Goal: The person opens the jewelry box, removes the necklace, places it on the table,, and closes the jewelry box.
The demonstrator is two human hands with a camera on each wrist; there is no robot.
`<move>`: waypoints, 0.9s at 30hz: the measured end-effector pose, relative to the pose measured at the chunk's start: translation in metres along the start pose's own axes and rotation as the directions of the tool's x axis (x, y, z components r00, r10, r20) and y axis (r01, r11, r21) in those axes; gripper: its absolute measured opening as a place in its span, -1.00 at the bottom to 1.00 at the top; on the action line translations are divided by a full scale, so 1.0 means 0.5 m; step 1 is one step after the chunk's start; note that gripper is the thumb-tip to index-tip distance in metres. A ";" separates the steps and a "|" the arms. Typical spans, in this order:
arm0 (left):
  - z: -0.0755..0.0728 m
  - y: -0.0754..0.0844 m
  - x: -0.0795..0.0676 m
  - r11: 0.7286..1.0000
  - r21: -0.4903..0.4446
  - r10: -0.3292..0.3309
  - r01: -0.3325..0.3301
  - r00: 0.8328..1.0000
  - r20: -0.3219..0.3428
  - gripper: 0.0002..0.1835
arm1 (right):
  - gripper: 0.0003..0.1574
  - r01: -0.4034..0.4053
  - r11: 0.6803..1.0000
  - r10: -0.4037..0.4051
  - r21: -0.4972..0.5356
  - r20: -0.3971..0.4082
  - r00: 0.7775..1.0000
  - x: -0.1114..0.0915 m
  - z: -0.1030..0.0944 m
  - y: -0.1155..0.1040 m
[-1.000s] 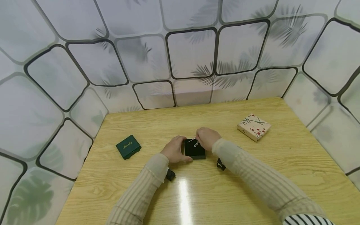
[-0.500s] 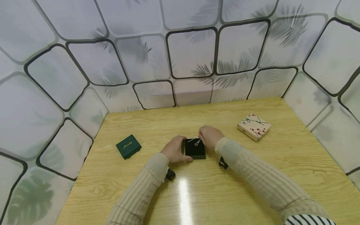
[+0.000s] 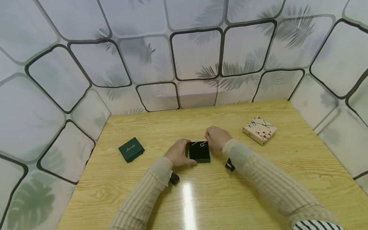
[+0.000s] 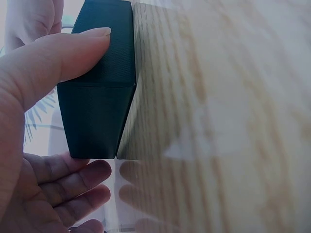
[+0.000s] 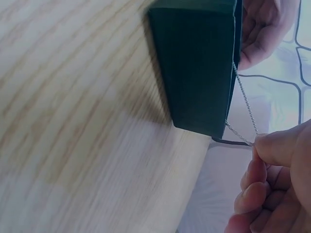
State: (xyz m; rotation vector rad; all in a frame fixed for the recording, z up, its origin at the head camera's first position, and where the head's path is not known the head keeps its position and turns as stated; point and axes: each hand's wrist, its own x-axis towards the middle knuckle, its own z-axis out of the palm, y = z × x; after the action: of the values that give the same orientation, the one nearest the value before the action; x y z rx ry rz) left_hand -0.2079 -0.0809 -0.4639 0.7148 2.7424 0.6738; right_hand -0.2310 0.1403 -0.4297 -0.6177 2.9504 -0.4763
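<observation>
An uncovered dark green jewelry box (image 3: 199,156) with a black inside sits mid-table. My left hand (image 3: 178,154) grips it from the left; in the left wrist view the thumb (image 4: 82,53) lies on one side wall and fingers are at the opposite side. At the box's far right corner, my right hand (image 3: 219,139) pinches a thin silver chain (image 5: 246,102) between thumb and forefinger. The chain runs in two strands from the pinch over the box's edge. Part of it lies in a small loop on the black lining.
A dark green square piece lettered "Jewelry" (image 3: 131,149) lies to the left on the wooden table (image 3: 161,204). Back right is a cream box with red blossoms (image 3: 260,130). A patterned curtain (image 3: 198,54) borders the table's back and sides.
My right hand has moved a little right and away from me, drawing the chain toward the box's far right corner. The left hand and box have stayed put.
</observation>
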 end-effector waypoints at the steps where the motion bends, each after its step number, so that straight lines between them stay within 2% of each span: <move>1: 0.000 0.000 0.000 1.000 -0.002 0.002 -0.002 1.000 -0.001 0.06 | -0.76 -0.003 1.000 0.003 0.004 0.003 1.000 -0.001 -0.001 0.001; 8: 0.001 -0.001 0.001 1.000 -0.004 -0.013 0.013 1.000 0.018 0.07 | -0.74 -0.019 1.000 0.019 0.014 0.006 1.000 -0.004 -0.007 0.008; 27: 0.003 -0.002 0.001 1.000 0.003 -0.025 0.025 1.000 0.016 0.07 | -0.74 -0.047 0.997 0.048 0.064 -0.003 0.999 -0.012 -0.031 0.025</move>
State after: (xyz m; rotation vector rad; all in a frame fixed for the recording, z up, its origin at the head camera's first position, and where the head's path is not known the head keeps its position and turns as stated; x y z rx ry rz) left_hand -0.2083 -0.0808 -0.4657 0.6827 2.7333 0.6562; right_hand -0.2326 0.1577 -0.4189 -0.5391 2.9336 -0.5651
